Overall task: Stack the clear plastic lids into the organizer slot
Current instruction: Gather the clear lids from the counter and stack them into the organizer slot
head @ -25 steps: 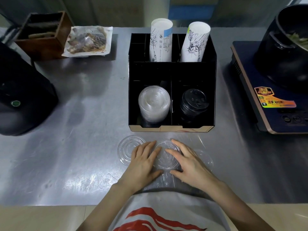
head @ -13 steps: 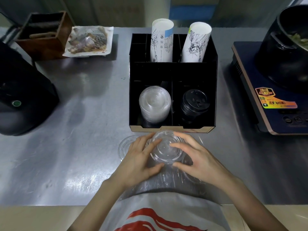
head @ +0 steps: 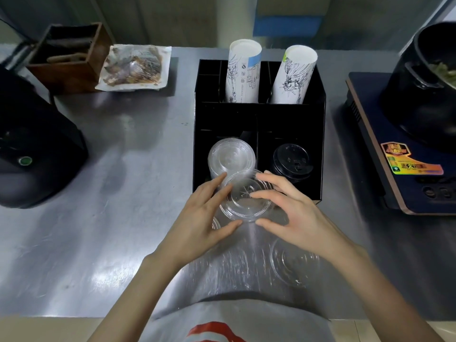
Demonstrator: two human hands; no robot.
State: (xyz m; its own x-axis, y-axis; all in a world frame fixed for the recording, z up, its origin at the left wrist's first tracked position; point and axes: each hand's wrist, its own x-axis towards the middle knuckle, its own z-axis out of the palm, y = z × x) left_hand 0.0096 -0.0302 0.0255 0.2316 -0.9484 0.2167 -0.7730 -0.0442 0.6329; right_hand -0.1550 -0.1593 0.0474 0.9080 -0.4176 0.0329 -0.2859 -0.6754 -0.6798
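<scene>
Both hands on one clear lid: left hand pinches its left rim, right hand its right rim, lid lifted over the organizer front lip. Lid stack fills the front-left slot; black lids beside it. Loose lid lies on the steel counter, near edge. Open counter to the left; cooker crowds the right.
</scene>
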